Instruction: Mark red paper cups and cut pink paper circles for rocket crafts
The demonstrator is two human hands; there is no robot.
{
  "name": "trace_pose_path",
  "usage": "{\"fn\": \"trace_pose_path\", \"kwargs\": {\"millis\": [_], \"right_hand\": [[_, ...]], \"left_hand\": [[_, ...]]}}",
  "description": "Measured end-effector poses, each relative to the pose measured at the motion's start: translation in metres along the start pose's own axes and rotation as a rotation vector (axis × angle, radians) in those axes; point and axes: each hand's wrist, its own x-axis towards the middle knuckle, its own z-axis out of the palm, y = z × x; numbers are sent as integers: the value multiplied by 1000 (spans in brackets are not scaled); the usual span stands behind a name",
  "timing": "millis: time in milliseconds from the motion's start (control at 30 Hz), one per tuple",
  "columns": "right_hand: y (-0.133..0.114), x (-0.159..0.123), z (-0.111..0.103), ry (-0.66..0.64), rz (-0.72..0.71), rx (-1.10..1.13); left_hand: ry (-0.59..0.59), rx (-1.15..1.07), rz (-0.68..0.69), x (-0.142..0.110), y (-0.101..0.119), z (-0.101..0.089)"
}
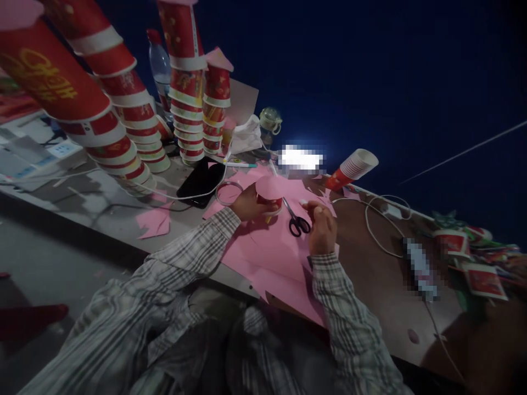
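Note:
My left hand (pixel 249 204) is wrapped round a red paper cup (pixel 269 206) held above the pink paper. A round pink paper piece (pixel 269 187) covers the top of that cup. To the right, my right hand (pixel 323 226) is closed, with thumb and fingertips together. A tiny whitish bit shows at its fingertips, too small to name. Black-handled scissors (pixel 297 220) lie between my two hands, their blades pointing away. Beneath everything spread large pink paper sheets (pixel 275 247) with cut edges. Beside my left wrist rests a roll of tape (pixel 229 193).
Tall stacks of red paper cups (pixel 187 104) rise at the left, near a bottle (pixel 160 66). A black phone (pixel 201 182) lies with a white cable across it. Nested cups (pixel 353 167) lean at the far edge. A blurred-out device (pixel 420 269) and cables occupy the right.

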Motion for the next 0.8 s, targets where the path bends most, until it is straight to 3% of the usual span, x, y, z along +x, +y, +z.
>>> {"fn": "trace_pose_path", "kwargs": {"millis": [100,200,400,533,633,700,800], "right_hand": [[5,-13,0,4,6,13],[6,-18,3,5,-1,4],[14,-18,0,-80,-112,-95],[18,-16,-2,-60,-203,-135],[18,-15,-3,-40,-258,-146],[18,-14,-3,-28,-260,-155],[21,-14,-4,-31,-261,-159]], "left_hand": [[-77,-37,-52,-2,1,-3],[-115,10,-17,-4,4,-11],[-153,177,-17,-10,22,-41],[-153,238,-41,-25,43,-60],[-142,296,4,-42,78,-85],[-48,413,89,-56,114,-114],[333,537,228,-75,182,-176]]}}
